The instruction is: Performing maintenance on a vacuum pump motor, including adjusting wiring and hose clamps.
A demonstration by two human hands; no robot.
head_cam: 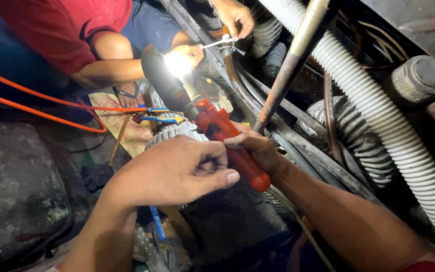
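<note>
My right hand grips the red handle of a torch whose black head points up and away, its light glaring. My left hand is curled into a loose fist just left of the handle, thumb pressed on the forefinger. I cannot tell if it holds anything. Beyond the light, a co-worker in a red shirt has one hand on a thin metal tool at a clamp on a brown hose, the other hand beside the glare.
White corrugated hoses run down the right. A rusty pipe crosses above my right hand. A ribbed metal cylinder lies under the torch. Orange cables cross the left. A grimy grey block sits lower left.
</note>
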